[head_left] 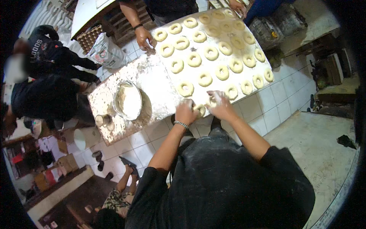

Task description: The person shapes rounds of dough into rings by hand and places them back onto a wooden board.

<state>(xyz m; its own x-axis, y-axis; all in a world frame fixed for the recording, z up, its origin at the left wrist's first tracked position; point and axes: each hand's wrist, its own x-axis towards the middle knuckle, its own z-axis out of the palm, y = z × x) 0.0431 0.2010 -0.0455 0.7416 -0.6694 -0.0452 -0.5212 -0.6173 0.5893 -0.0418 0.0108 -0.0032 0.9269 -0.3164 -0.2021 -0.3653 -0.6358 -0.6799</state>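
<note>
Pale raw dough rings lie in rows on a floured white board (pixel 164 82). At its near edge, my left hand (pixel 185 112), with a chain bracelet at the wrist, has its fingers curled on a dough ring (pixel 200 110). Just to the right, my right hand (pixel 221 107) bends its floury fingers over another ring (pixel 212 101), partly covering it. Close beyond my hands sit more dough rings, one (pixel 185 89) to the far left of them and one (pixel 231 92) to the right.
A metal bowl of flour (pixel 129 102) and a small tin (pixel 102 120) stand on the worn table (pixel 110 131) at left. Across the table are a co-worker's hands (pixel 145 39). Egg trays (pixel 90 39) and a white sack (pixel 108 52) lie beyond, with other people at far left.
</note>
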